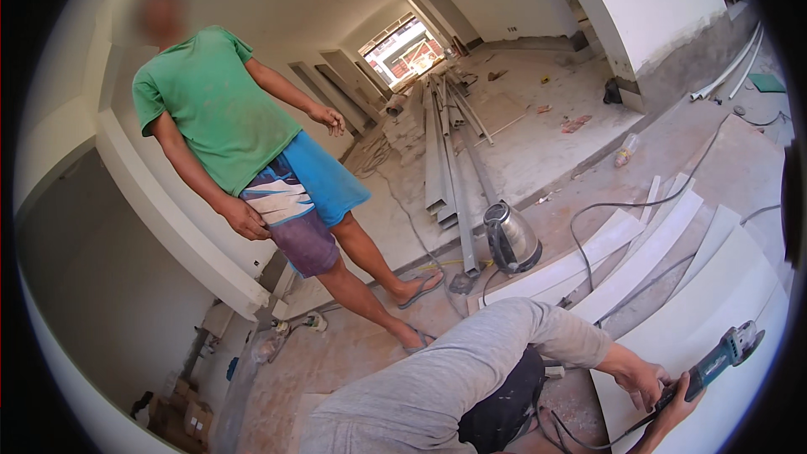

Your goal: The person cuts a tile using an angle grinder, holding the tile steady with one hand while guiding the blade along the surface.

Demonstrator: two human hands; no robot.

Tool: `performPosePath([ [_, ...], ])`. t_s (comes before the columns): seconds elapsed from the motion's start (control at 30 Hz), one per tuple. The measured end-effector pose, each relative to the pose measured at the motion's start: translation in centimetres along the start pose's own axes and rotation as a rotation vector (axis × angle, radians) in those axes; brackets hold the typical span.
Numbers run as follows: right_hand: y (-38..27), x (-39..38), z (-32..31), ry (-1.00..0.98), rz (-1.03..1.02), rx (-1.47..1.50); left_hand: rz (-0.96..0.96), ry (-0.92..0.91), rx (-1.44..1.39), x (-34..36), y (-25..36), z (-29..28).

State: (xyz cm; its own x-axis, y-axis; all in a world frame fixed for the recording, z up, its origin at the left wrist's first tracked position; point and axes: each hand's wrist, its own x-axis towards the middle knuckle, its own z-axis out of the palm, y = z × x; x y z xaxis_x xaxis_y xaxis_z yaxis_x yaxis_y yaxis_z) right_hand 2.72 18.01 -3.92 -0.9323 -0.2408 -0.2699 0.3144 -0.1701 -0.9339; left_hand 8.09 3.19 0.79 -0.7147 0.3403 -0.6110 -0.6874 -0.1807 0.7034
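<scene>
At the lower right, my right hand [679, 409] is wrapped round the dark rear body of a teal-and-black angle grinder [714, 360]. The tool's metal head points up and to the right. My left hand [640, 382], at the end of a grey sleeve, has its fingers bent against the grinder's rear part; its exact grip is partly hidden. A black power cord [601, 446] runs from the tool's tail toward my dark-clothed leg. Under the grinder lies a large white sheet [672, 345].
Long white strips [580, 256] and black cables lie beyond the sheet. A steel kettle [523, 240] stands near metal profiles [437, 151] on the floor. At left stands a person in a green shirt [210, 109]. Cardboard boxes [198, 420] sit at the lower left.
</scene>
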Motion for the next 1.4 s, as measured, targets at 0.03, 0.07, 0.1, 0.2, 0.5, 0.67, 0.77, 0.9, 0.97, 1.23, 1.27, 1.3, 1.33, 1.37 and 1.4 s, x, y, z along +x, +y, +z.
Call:
performPosePath([
  [0.03, -0.6, -0.7, 0.3, 0.034, -0.043, 0.009, 0.007, -0.018, -0.057, -0.1, -0.3, 0.2],
  [0.07, -0.8, -1.0, 0.4, 0.069, -0.086, 0.017, 0.014, -0.036, -0.115, -0.1, -0.5, 0.4],
  [0.1, -0.8, -0.9, 0.4, 0.063, -0.089, 0.016, 0.020, -0.033, -0.115, -0.1, -0.8, 0.6],
  [0.2, 0.5, -0.4, -0.5, 0.047, -0.063, -0.032, 0.061, 0.059, -0.090, 0.1, -2.0, 1.3],
  [0.5, 0.3, -1.2, 0.1, 0.101, -0.071, 0.063, 0.147, 0.281, -0.010, -1.3, -3.3, 3.2],
  [0.67, -0.8, -2.2, 0.8, 0.093, -0.091, 0.066, 0.068, 0.296, -0.032, -2.7, -3.1, 3.5],
  [0.77, -1.1, -2.7, 0.9, 0.093, -0.097, 0.069, 0.013, 0.272, -0.121, -3.2, -3.4, 3.8],
  [0.9, -1.0, -3.1, 0.4, 0.083, -0.151, 0.075, -0.019, 0.246, -0.227, -4.3, -3.4, 4.8],
  [0.97, -1.4, -3.5, 0.6, 0.112, -0.138, 0.104, -0.008, 0.224, -0.205, -4.6, -3.1, 4.9],
  [1.23, -6.5, -6.3, 2.2, 0.111, -0.122, 0.150, 0.007, 0.232, -0.086, -7.1, -1.6, 5.5],
  [1.27, -6.9, -6.5, 2.8, 0.084, -0.143, 0.205, -0.005, 0.250, -0.062, -7.6, -1.2, 5.3],
  [1.3, -7.4, -6.7, 3.0, 0.075, -0.137, 0.205, -0.016, 0.229, -0.039, -7.8, -1.2, 4.7],
  [1.33, -8.0, -7.0, 3.2, 0.074, -0.152, 0.196, -0.021, 0.214, -0.010, -7.8, -1.1, 4.5],
  [1.37, -7.9, -7.0, 2.6, 0.087, -0.167, 0.200, -0.037, 0.163, 0.039, -7.6, -0.9, 5.2],
  [1.4, -7.8, -7.2, 1.8, 0.106, -0.177, 0.203, -0.036, 0.171, 0.039, -7.6, -0.9, 5.7],
])
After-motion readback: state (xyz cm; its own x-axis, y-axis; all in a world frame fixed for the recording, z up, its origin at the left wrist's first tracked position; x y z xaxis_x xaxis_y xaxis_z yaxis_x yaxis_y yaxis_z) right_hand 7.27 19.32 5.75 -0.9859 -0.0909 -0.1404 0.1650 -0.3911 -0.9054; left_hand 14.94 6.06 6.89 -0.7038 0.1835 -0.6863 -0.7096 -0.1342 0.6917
